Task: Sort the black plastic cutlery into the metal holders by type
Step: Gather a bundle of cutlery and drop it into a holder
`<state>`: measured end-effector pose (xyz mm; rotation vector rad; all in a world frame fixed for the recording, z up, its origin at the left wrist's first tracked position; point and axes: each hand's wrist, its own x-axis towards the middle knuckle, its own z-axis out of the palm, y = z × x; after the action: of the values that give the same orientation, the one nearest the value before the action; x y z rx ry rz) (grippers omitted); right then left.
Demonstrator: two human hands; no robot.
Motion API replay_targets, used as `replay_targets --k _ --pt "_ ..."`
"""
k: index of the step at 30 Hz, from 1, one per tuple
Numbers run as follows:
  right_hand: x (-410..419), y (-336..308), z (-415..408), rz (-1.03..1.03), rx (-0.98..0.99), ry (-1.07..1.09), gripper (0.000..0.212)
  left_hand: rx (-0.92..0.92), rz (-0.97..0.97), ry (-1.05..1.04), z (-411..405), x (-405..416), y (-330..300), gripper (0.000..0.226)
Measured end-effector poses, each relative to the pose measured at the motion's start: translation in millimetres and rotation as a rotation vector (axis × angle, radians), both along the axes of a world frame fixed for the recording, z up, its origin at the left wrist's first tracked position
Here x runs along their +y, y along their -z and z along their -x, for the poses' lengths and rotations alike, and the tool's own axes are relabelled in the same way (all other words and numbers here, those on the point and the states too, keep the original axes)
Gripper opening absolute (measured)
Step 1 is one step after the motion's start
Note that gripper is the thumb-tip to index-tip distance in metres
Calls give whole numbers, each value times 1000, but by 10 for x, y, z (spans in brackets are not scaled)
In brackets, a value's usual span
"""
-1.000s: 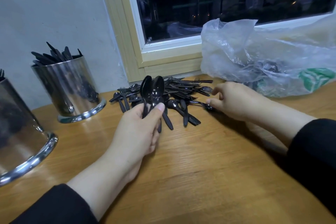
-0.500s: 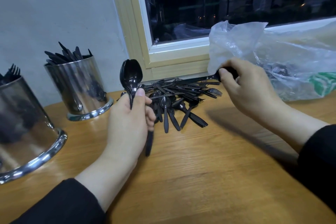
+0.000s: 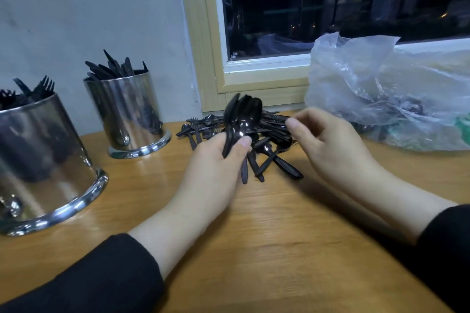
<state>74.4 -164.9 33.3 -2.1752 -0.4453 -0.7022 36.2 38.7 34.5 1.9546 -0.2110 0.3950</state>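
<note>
Both arms wear long black sleeves (image 3: 84,279), one at lower left and one at lower right, ending short of the bare wrists; the fabric looks plain, possibly knit.

I noted a bunch of black plastic spoons (image 3: 243,119) standing bowls-up, handles gripped in the left hand (image 3: 216,160). Behind it lay a loose heap of black cutlery (image 3: 269,150), forks and spoons jumbled, near the table's (image 3: 254,249) far edge. Two shiny metal holders stood at the left: the near holder (image 3: 43,160) carried forks, the far holder (image 3: 127,114) knives.
</note>
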Motion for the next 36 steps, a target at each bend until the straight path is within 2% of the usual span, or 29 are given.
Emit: replay_targets --k 3,5,9,11,13,16,19,24,29,33,36 --pt "-69 115 -105 339 189 153 30 90 154 -16 -21 38 8 34" --pt "-52 140 -130 407 232 138 36 89 194 -32 -16 35 2 36" --pt "129 142 -111 547 213 40 34 39 140 -40 -27 31 16 39" --pt "188 167 -95 652 249 35 34 32 148 -37 -28 35 25 36" --pt "176 167 -80 668 270 42 31 40 162 -42 -20 32 12 30" --pt "120 147 -55 572 287 55 26 74 191 -36 -22 40 10 23" --pt "74 112 -36 494 291 90 17 135 216 -12 -19 54 34 33" --pt "22 59 -35 396 301 155 8 174 327 57 -17 40 63 31" --pt "-6 1 -27 66 152 225 7 240 413 78 -4 13 46 34" --pt "98 -69 92 -206 72 -13 11 291 528 135 29 -15 8 36" --pt "281 -52 209 -349 131 -248 22 298 598 192 27 -41 28 37"
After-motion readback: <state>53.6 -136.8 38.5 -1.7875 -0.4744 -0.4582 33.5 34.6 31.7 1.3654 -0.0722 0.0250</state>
